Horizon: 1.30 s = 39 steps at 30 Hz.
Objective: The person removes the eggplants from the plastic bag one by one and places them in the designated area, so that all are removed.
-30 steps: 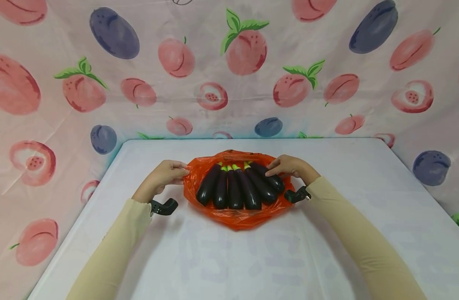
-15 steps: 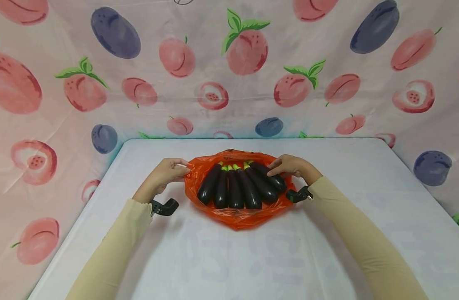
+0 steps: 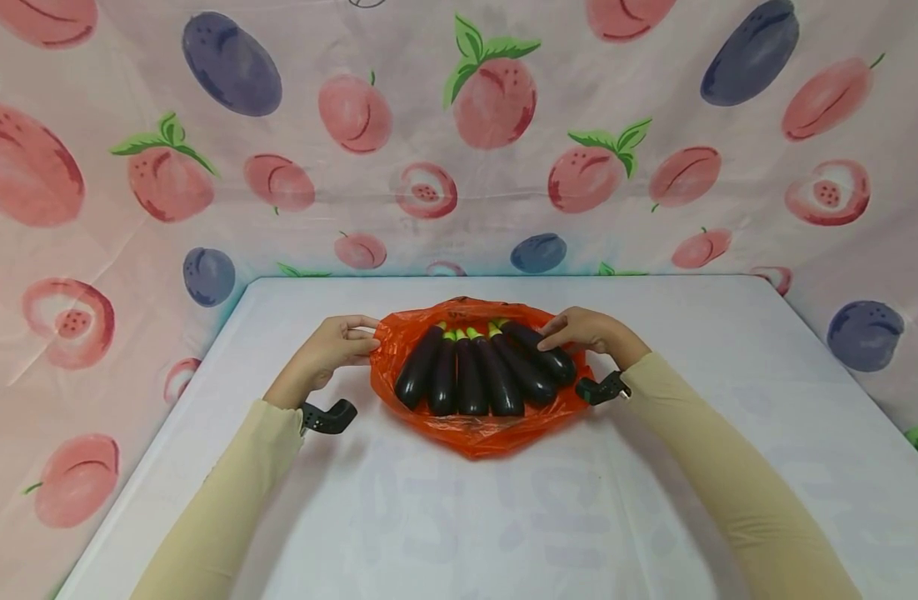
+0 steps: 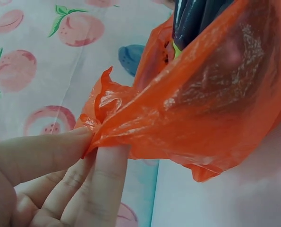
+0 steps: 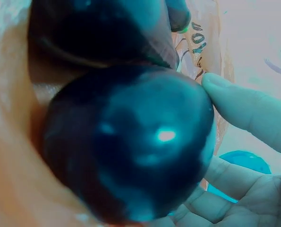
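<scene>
Several glossy dark eggplants point(image 3: 470, 379) with green stem ends lie fanned out in an opened orange plastic bag point(image 3: 474, 437) on the white table. At the bag's left edge my left hand point(image 3: 331, 348) pinches the film between thumb and fingers; the left wrist view shows the gathered orange plastic point(image 4: 116, 113) there. On the other side my right hand point(image 3: 590, 332) grips the rightmost eggplant point(image 3: 556, 364). Its thumb point(image 5: 244, 104) lies along the upper side in the right wrist view, with the other fingers partly hidden behind the rounded end of that eggplant point(image 5: 140, 142).
A white-covered table point(image 3: 474, 533) surrounds the bag on all sides. Behind it and at the left hangs a pink cloth point(image 3: 279, 242) printed with peaches and plums. Dark wrist cameras point(image 3: 330, 416) jut inward from both wrists.
My right hand has shifted very slightly to the right, and the rightmost eggplant has moved a little with it. The left hand keeps its pinch on the bag almost unmoved.
</scene>
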Tool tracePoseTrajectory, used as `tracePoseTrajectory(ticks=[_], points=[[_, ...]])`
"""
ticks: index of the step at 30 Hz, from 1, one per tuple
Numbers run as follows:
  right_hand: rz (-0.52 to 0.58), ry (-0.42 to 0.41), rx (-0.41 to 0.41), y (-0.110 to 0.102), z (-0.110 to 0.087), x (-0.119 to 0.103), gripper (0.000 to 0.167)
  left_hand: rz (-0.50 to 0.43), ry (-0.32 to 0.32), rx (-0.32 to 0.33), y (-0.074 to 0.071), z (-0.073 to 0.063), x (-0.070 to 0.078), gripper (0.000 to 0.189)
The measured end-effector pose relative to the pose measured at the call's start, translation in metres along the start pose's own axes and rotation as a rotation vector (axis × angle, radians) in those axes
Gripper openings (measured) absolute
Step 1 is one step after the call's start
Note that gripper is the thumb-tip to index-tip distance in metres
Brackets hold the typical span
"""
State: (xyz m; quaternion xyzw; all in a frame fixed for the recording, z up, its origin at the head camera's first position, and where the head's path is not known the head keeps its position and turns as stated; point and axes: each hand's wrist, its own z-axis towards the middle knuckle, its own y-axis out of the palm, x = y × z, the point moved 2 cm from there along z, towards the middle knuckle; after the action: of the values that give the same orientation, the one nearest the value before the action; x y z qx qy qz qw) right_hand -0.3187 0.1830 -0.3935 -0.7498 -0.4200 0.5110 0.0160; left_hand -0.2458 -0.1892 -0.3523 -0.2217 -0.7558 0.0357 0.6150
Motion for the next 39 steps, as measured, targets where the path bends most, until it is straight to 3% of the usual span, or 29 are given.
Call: tracePoseTrajectory(ticks=[12,34,39], points=[[0.036,-0.057,-0.033,-0.0047,-0.0082,-0.0054,0.053,0.017,-0.023,0.019,-0.0006,0.0003,-0.0001,0.039],[0.063,-0.095,-0.143,-0.0065,-0.0073,0.0011,0.053,0.022,-0.042,0.023,-0.0013,0.0024,-0.0045,0.041],[0.064,-0.094,-0.134,-0.0066,-0.0075,0.0006,0.055,0.027,-0.044,0.029,-0.0014,0.0022,-0.0038,0.041]])
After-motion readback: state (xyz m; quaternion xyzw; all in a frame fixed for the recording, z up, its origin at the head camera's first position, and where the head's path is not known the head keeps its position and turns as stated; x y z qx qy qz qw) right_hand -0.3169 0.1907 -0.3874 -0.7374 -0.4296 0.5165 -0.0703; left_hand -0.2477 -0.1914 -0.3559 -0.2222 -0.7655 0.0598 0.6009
